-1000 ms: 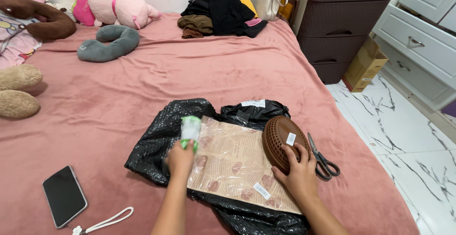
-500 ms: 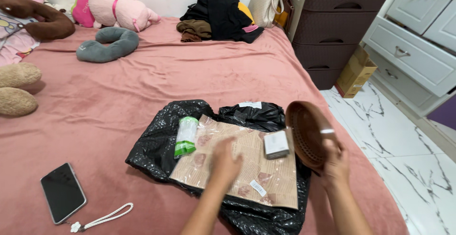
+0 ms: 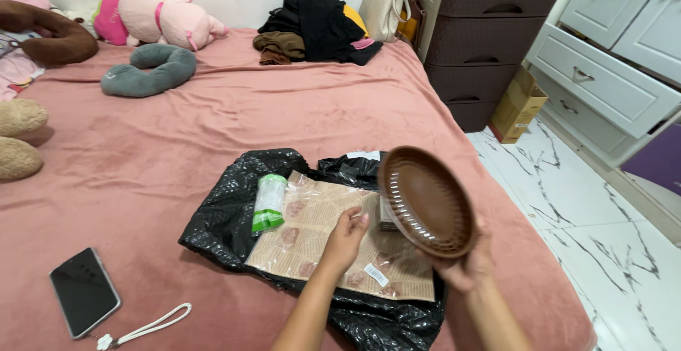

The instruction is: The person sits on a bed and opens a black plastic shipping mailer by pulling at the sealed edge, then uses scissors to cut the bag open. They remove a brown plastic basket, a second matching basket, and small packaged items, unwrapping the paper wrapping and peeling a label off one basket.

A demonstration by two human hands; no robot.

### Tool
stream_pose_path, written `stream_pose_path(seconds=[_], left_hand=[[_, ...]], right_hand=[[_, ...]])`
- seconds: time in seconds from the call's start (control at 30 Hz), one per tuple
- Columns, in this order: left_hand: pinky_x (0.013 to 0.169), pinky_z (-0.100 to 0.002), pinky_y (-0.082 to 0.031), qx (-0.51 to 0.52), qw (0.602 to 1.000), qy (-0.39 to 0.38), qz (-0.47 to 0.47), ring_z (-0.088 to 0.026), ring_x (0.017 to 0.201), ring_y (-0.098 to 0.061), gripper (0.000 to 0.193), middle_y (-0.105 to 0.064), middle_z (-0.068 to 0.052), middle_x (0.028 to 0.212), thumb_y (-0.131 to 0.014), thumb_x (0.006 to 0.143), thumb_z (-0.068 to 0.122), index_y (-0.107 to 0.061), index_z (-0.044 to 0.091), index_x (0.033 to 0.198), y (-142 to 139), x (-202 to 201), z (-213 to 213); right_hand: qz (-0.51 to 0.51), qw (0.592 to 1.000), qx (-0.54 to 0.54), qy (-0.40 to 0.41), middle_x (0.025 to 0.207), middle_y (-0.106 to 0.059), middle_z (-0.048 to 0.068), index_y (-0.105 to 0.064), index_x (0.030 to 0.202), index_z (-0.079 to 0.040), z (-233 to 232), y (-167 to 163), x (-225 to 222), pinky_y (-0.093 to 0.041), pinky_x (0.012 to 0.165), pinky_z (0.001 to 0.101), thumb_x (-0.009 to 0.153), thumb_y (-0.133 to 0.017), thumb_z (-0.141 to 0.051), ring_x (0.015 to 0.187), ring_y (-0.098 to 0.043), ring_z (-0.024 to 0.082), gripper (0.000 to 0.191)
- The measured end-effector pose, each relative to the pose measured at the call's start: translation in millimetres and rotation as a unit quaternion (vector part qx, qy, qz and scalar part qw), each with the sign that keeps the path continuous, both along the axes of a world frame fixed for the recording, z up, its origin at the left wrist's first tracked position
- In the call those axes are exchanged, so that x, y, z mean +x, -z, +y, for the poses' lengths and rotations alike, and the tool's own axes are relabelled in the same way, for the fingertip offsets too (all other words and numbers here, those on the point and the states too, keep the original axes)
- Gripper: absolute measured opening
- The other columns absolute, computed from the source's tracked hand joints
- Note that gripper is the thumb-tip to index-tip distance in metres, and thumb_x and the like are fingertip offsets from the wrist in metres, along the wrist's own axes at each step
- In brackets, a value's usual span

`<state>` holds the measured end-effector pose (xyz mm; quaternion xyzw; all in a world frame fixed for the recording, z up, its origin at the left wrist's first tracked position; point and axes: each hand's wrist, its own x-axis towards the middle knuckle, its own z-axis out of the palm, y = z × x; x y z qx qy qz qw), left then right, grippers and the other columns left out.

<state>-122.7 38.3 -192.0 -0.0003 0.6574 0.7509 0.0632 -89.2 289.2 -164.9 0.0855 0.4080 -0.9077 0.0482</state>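
A bed covered in a pink-red blanket [image 3: 234,131] fills the view, with dark drawers and a white marble floor to the right. At the far left edge lie plush toys, then a grey neck pillow [image 3: 145,71]; nearer, a black smartphone [image 3: 84,291] with a white cord strap [image 3: 149,326] beside it. In the middle, a black plastic bag [image 3: 227,220] is spread flat under a tan printed packet [image 3: 312,234], and a small green-and-clear tube [image 3: 269,203] rests on the packet's left edge. The left hand [image 3: 347,237], which a moment ago reached across the packet, now rests on its centre with fingers loosely curled, holding nothing that can be made out. A small box that showed on the packet half a second ago is now mostly hidden behind the dish. The right hand [image 3: 464,266] has lifted the brown oval slotted dish [image 3: 425,202] higher and turned its hollow side toward the camera; it grips the lower rim from beneath, fingers closed around the edge, holding the dish clear of the bed above the packet's right side.
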Motion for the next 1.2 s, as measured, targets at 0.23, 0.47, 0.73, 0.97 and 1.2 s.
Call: stream_pose_path(seconds=[0.23,0.47,0.73,0.97,1.2], left_hand=[[0.107,-0.051,-0.048,0.392,0.916,0.089,0.02,-0.031,0.132,-0.052,0.092,-0.054,-0.012,0.141,-0.077,0.079,0.053,-0.038,0.013,0.152,-13,20,-38],[0.109,-0.055,-0.046,0.453,0.889,-0.021,-0.06,-0.034,0.134,-0.052,0.095,-0.054,-0.016,0.144,-0.077,0.074,0.052,-0.04,0.009,0.151,8,19,-56],[0.102,-0.058,-0.05,0.412,0.905,-0.052,-0.096,-0.037,0.134,-0.052,0.092,-0.051,-0.021,0.146,-0.061,0.083,0.063,-0.033,0.012,0.155,6,14,-50],[0.092,-0.044,-0.063,0.194,0.952,-0.156,-0.175,-0.035,0.128,-0.062,0.076,-0.06,-0.022,0.14,-0.041,0.1,0.059,-0.041,0.006,0.153,9,11,-61],[0.07,-0.037,-0.056,0.066,0.973,-0.141,-0.168,-0.031,0.102,-0.074,0.059,-0.059,-0.01,0.141,-0.057,0.099,0.042,-0.046,0.016,0.152,-2,24,-81]], right_hand=[[-0.057,0.954,-0.158,-0.25,0.126,-0.055,0.032,-0.043,0.142,-0.004,-62,24,-9,-0.067,0.065,0.041,0.087,-0.049,-0.075,0.089,-0.071,0.045,0.09],[-0.084,0.976,0.172,-0.106,0.123,-0.068,0.021,-0.051,0.142,-0.007,-78,20,-18,-0.064,0.07,0.0434,0.096,-0.045,-0.05,0.091,-0.073,0.03,0.063],[0.156,0.834,0.527,-0.052,0.132,-0.065,0.016,-0.078,0.118,-0.014,-79,6,-11,-0.059,0.091,0.034,0.086,-0.075,-0.036,0.115,-0.065,0.022,0.04],[0.18,0.805,0.559,-0.08,0.156,-0.044,0.018,-0.081,0.098,-0.014,-92,18,0,-0.058,0.098,0.0419,0.078,-0.083,-0.03,0.135,-0.058,0.034,0.027],[0.2,0.752,0.621,-0.088,0.16,-0.038,0.019,-0.081,0.099,-0.017,-99,13,12,-0.059,0.096,0.0405,0.072,-0.086,-0.031,0.133,-0.061,0.033,0.031]])
